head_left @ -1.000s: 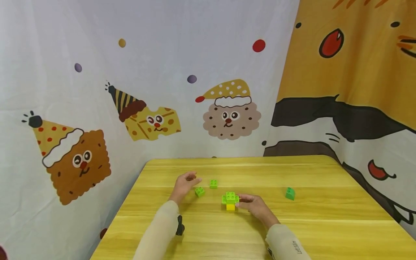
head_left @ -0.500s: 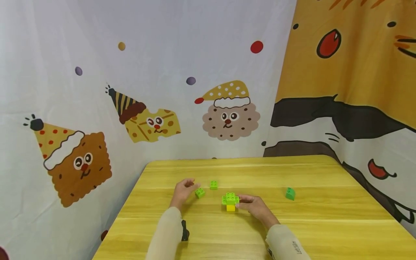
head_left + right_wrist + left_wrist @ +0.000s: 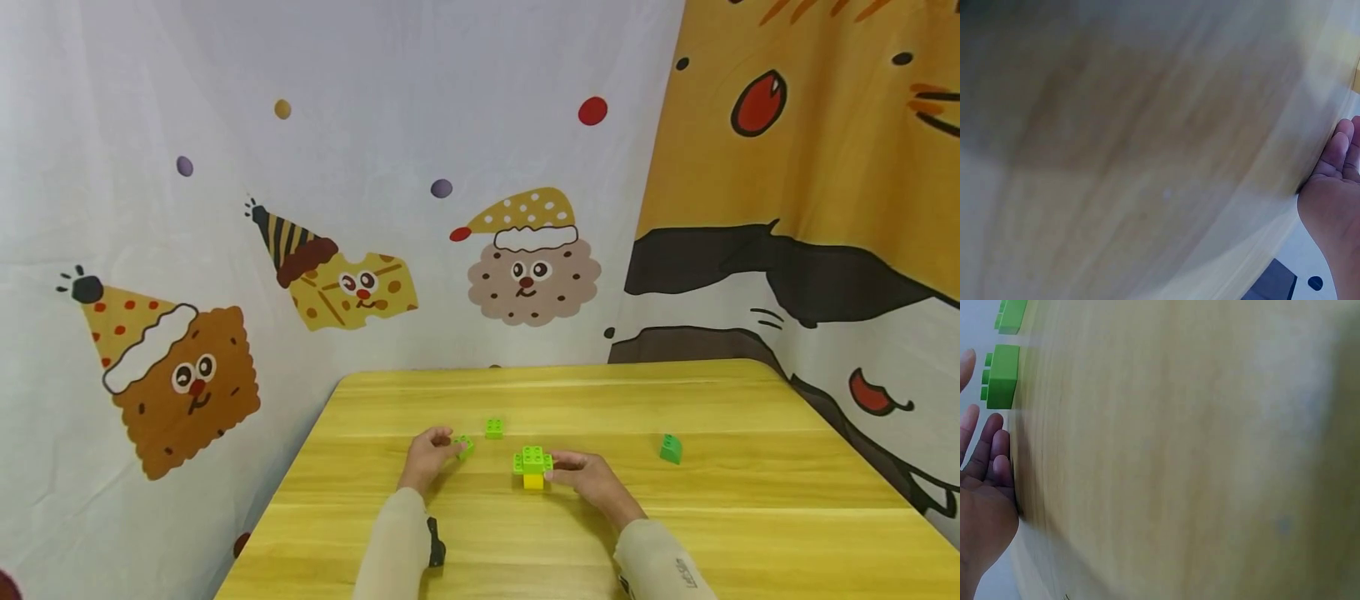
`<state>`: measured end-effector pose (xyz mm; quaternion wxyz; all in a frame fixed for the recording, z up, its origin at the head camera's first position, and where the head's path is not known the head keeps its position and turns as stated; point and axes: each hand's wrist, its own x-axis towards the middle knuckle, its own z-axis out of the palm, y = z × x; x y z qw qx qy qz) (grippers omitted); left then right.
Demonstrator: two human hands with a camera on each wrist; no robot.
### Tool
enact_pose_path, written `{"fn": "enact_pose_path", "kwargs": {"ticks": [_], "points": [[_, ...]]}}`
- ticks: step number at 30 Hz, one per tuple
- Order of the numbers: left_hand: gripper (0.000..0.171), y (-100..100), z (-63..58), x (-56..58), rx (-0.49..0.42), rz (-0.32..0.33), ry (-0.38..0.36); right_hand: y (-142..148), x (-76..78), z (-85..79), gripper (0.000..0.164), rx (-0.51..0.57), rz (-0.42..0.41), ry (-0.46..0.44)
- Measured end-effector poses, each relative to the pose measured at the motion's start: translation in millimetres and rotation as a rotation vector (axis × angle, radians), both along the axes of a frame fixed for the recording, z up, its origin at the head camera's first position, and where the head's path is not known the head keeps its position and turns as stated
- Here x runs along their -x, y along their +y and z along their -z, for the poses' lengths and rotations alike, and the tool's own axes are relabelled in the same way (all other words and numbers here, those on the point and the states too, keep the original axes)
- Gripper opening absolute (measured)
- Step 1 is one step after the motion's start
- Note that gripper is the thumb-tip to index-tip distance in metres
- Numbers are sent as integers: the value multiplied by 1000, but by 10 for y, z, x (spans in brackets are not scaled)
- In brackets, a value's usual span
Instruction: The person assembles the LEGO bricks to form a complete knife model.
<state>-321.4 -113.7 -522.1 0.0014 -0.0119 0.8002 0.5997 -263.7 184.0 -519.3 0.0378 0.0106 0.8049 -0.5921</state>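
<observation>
My left hand (image 3: 429, 460) reaches to a lime-green toy brick (image 3: 467, 447), its thumb overlapping the brick's near left side in the head view. In the left wrist view the fingers spread just short of that brick (image 3: 1004, 376), its studs facing left. My right hand (image 3: 596, 486) pinches the right side of a small brick stack (image 3: 533, 460), lime-green bricks on top of a yellow brick (image 3: 533, 482). The stack stands upright on the table. Only a sliver of yellow (image 3: 1357, 81) shows in the right wrist view.
Another lime-green brick (image 3: 493, 428) lies behind, between the left hand and the stack. A darker green brick (image 3: 671, 449) with a sloping side sits farther right on the wooden table (image 3: 750, 533). Cartoon-printed cloth (image 3: 420, 108) hangs behind the table.
My left hand has come down and slightly towards me, then right, up to the nearer loose lime-green brick. The right hand and the stack stay in place.
</observation>
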Motion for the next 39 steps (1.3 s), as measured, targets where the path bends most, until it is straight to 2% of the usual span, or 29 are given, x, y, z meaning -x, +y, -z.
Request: {"fn": "enact_pose_path", "kwargs": {"ticks": [7, 21, 26, 39], "points": [[41, 12, 16, -11, 39, -5, 6, -1, -6, -15, 49, 40, -37, 14], [40, 8, 35, 28, 100, 12, 4, -7, -14, -31, 47, 4, -8, -8], [40, 19, 2, -1, 133, 22, 11, -3, -10, -19, 47, 12, -19, 2], [37, 17, 34, 20, 133, 1, 24, 3, -4, 28, 47, 33, -26, 15]]}}
